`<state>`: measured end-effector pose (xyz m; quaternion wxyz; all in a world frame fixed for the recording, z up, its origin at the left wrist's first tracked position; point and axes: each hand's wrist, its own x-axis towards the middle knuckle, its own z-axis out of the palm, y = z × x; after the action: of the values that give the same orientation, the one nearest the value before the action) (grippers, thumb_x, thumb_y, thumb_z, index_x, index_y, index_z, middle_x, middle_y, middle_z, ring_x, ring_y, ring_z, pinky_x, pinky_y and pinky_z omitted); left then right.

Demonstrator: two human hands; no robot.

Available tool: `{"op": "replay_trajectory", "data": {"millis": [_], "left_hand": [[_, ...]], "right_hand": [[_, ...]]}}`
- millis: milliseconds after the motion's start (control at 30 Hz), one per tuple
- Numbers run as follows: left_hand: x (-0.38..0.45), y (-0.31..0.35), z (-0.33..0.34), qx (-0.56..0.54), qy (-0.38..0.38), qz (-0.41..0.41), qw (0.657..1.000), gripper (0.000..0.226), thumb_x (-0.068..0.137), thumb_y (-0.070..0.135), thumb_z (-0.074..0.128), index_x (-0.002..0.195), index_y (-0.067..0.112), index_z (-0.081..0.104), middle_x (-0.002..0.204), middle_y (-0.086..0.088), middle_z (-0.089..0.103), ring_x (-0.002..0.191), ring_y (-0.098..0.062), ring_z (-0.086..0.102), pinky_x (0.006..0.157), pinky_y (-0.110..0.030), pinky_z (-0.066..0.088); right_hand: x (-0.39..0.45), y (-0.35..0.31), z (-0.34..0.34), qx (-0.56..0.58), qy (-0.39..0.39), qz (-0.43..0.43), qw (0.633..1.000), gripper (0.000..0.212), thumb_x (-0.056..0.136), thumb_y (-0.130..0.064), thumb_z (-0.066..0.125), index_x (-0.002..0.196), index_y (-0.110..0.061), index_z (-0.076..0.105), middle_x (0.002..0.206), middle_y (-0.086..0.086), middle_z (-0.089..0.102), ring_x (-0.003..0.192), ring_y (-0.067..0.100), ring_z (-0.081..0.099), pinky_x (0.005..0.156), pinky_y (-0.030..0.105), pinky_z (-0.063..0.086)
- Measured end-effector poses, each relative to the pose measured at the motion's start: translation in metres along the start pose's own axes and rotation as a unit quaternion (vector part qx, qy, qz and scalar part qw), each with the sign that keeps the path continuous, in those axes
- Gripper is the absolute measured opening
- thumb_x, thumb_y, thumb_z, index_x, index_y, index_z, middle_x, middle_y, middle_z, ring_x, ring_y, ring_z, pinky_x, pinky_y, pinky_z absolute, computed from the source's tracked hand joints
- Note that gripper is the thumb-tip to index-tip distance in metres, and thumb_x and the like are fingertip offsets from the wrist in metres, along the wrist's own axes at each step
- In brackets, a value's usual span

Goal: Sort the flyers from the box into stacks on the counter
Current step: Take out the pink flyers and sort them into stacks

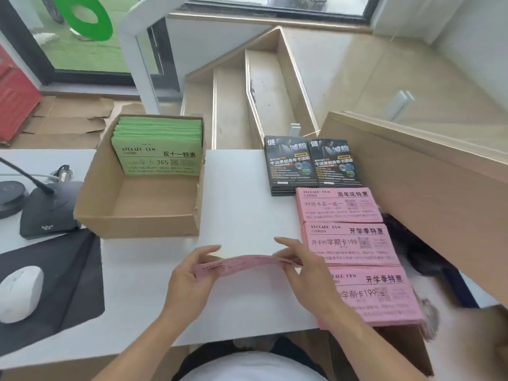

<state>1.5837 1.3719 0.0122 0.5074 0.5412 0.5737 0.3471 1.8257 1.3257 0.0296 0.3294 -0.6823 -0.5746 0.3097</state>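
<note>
Both hands, the left hand [189,273] and right hand [299,264], pinch the ends of a thin, sagging bundle of pink flyers [247,264] above the counter [242,193]; loose sheets could slip from between the grips and scatter.

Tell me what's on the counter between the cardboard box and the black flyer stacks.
Nothing: the head view shows only bare white counter between the cardboard box and the black flyer stacks.
</note>
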Motion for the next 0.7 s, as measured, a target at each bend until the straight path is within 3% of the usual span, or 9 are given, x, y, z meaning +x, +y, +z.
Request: {"op": "replay_trajectory", "data": {"millis": [67, 133, 200, 300, 367, 500, 600, 700], "left_hand": [[-0.003, 0.003, 0.008, 0.0, 0.029, 0.0, 1.0, 0.04, 0.087, 0.005, 0.077, 0.109, 0.038, 0.069, 0.091, 0.016, 0.074, 0.087, -0.003, 0.068, 0.073, -0.007, 0.046], [-0.004, 0.013, 0.017, -0.029, 0.054, 0.004, 0.998, 0.047, 0.088, 0.006, 0.076, 0.118, 0.04, 0.064, 0.092, 0.013, 0.075, 0.086, -0.004, 0.071, 0.074, -0.009, 0.049], [-0.003, 0.027, 0.03, -0.072, 0.051, -0.005, 0.996, 0.053, 0.088, 0.008, 0.076, 0.128, 0.038, 0.057, 0.09, 0.004, 0.077, 0.084, -0.009, 0.073, 0.074, -0.017, 0.054], [0.003, 0.044, 0.057, -0.086, 0.001, -0.017, 0.996, 0.036, 0.092, 0.017, 0.073, 0.121, 0.035, 0.061, 0.091, -0.001, 0.078, 0.085, -0.018, 0.075, 0.07, -0.034, 0.061], [0.009, 0.05, 0.083, -0.076, -0.025, -0.025, 0.996, 0.031, 0.093, 0.02, 0.073, 0.117, 0.035, 0.061, 0.091, 0.002, 0.078, 0.084, -0.017, 0.075, 0.068, -0.033, 0.061], [0.025, 0.058, 0.138, -0.057, -0.056, -0.041, 0.996, 0.029, 0.094, 0.02, 0.072, 0.117, 0.032, 0.059, 0.092, 0.005, 0.078, 0.083, -0.021, 0.074, 0.063, -0.035, 0.062], [0.045, 0.062, 0.17, 0.003, -0.079, -0.029, 0.996, 0.028, 0.099, 0.02, 0.064, 0.124, 0.03, 0.057, 0.098, 0.005, 0.074, 0.084, -0.015, 0.072, 0.063, -0.032, 0.06], [0.062, 0.066, 0.192, 0.058, -0.087, -0.011, 0.994, 0.036, 0.1, 0.018, 0.059, 0.134, 0.027, 0.055, 0.101, 0.006, 0.069, 0.089, -0.014, 0.071, 0.071, -0.037, 0.062]], "right_hand": [[-0.006, 0.001, -0.005, 0.035, 0.008, 0.036, 0.999, 0.064, 0.094, 0.005, 0.061, 0.119, -0.053, 0.058, 0.097, -0.017, 0.073, 0.099, -0.004, 0.065, 0.086, 0.011, 0.049], [-0.009, -0.001, -0.016, 0.078, 0.028, 0.057, 0.995, 0.058, 0.095, 0.003, 0.062, 0.117, -0.051, 0.061, 0.097, -0.017, 0.073, 0.099, -0.001, 0.065, 0.082, 0.011, 0.049], [-0.01, -0.004, -0.034, 0.157, 0.066, 0.078, 0.982, 0.046, 0.095, -0.003, 0.066, 0.117, -0.044, 0.064, 0.101, -0.013, 0.074, 0.099, 0.005, 0.069, 0.081, 0.022, 0.057], [-0.009, -0.001, -0.067, 0.257, 0.121, 0.128, 0.95, 0.031, 0.093, -0.006, 0.07, 0.116, -0.026, 0.064, 0.103, -0.004, 0.077, 0.095, 0.013, 0.075, 0.075, 0.037, 0.063], [-0.008, 0.012, -0.092, 0.282, 0.141, 0.179, 0.932, 0.027, 0.092, -0.007, 0.072, 0.115, -0.019, 0.063, 0.1, -0.001, 0.078, 0.091, 0.018, 0.076, 0.077, 0.042, 0.063], [-0.003, 0.054, -0.132, 0.278, 0.153, 0.253, 0.914, 0.021, 0.093, -0.007, 0.071, 0.111, -0.016, 0.067, 0.1, 0.0, 0.079, 0.087, 0.018, 0.077, 0.075, 0.038, 0.062], [0.011, 0.082, -0.153, 0.188, 0.155, 0.265, 0.933, 0.021, 0.1, -0.009, 0.061, 0.112, -0.025, 0.069, 0.099, -0.006, 0.078, 0.082, 0.009, 0.076, 0.067, 0.03, 0.061], [0.027, 0.101, -0.163, 0.074, 0.167, 0.23, 0.956, 0.024, 0.103, -0.013, 0.055, 0.113, -0.03, 0.068, 0.1, -0.012, 0.075, 0.083, 0.005, 0.073, 0.075, 0.034, 0.063]]}}
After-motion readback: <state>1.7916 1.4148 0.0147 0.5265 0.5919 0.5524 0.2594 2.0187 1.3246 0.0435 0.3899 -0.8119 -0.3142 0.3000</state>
